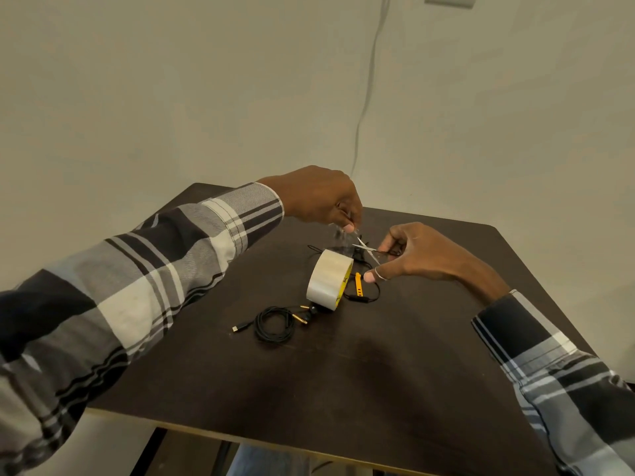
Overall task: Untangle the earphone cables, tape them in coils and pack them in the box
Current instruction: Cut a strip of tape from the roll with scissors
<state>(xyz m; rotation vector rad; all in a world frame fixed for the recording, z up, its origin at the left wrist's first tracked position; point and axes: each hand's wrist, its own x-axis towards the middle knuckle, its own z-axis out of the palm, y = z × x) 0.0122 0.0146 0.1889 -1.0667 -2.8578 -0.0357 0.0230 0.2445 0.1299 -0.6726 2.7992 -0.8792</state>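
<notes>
A roll of clear tape (329, 282) stands on edge in the middle of the dark table (343, 372). My left hand (319, 197) pinches a strip of clear tape (341, 237) pulled up from the roll. My right hand (412, 252) holds small scissors (367, 249), blades open at the strip. A coiled black earphone cable (274, 327) with gold-tipped earbuds lies in front of the roll. Another black cable (362, 297) lies loose to the right of and behind the roll, partly hidden.
A yellow strap-like piece (358, 284) lies beside the roll. The table's front edge (275, 438) is near me. A thin wire (367, 97) runs down the wall behind the table. No box is in view.
</notes>
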